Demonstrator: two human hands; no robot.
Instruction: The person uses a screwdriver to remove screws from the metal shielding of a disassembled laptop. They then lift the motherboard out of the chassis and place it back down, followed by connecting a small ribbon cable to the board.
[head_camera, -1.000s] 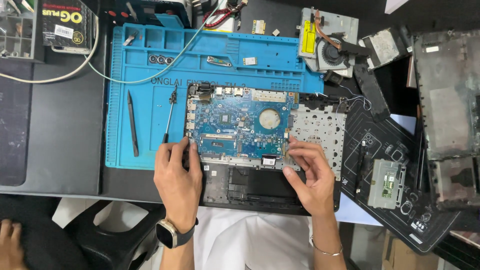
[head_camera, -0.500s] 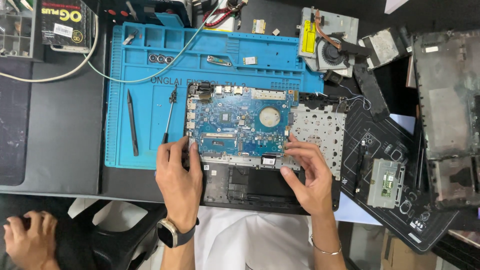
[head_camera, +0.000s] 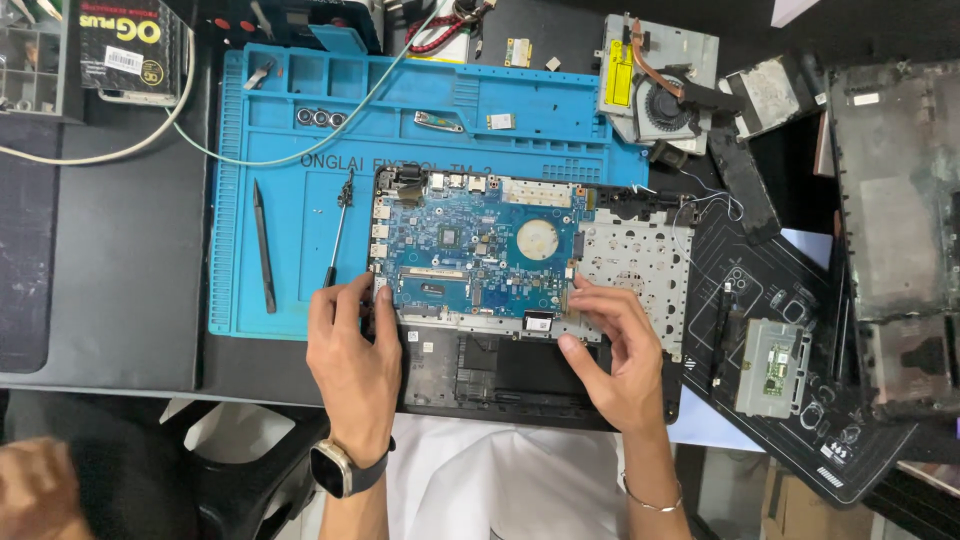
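While both hands press fingertips on its near edge, left hand (head_camera: 352, 358) and right hand (head_camera: 612, 352), neither grip closed, the blue circuit board (head_camera: 475, 255) sits in the open laptop shell (head_camera: 440, 375); thin, light, fragile, best held by bare edges.

A blue circuit board (head_camera: 475, 255) lies over a lighter blue work mat (head_camera: 300, 150) on a black desk (head_camera: 120, 250).

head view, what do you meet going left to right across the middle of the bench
black spudger → screwdriver → left hand → blue motherboard → right hand → small grey module → dark laptop cover
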